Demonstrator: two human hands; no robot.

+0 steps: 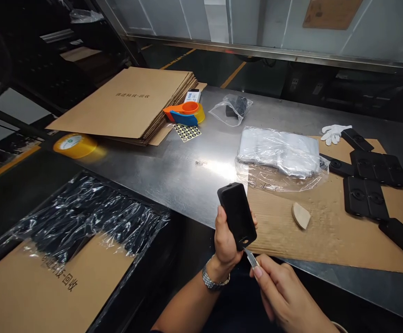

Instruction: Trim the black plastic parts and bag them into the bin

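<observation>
My left hand (226, 240), with a metal watch on its wrist, is wrapped round a black rectangular plastic housing (236, 213). The housing is tilted, its dark hollow side facing me and a small hole near its lower end. In my right hand (278, 286) is a utility knife (252, 259), gripped between thumb and fingers. The blade tip meets or nearly meets the housing's lower edge by the hole; contact is too small to tell. Several similar black plastic parts (366, 198) lie at the right on a cardboard sheet (312, 247).
A clear bag of white sheets (279, 150) and a wedge-shaped tan block (301, 216) rest on the cardboard. Beyond are a white glove (336, 134), a bagged black part (236, 108), a tape dispenser (186, 113), a sticker sheet (187, 132), stacked cardboard (125, 101) and a tape roll (75, 144).
</observation>
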